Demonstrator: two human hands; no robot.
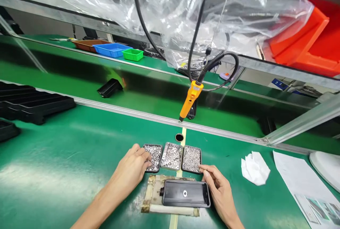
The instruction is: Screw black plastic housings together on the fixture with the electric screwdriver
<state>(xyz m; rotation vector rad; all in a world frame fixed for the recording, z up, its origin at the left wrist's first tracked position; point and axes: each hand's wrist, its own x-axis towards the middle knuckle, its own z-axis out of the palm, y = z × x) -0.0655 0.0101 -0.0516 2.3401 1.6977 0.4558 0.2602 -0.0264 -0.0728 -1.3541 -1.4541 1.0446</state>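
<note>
**Picking small hardware for the black housing**

You are dipping your left hand (132,171) into the left tray (153,157) of tiny silver parts, fingers curled onto the pile; whether they are pinching one is hidden. Your right hand (219,192) is resting loosely open beside the black housing (186,193), which is lying on its worn fixture (152,195) on the counter (66,158). Judging by this, a part needs seating next, under the hanging orange screwdriver (190,98).
</note>
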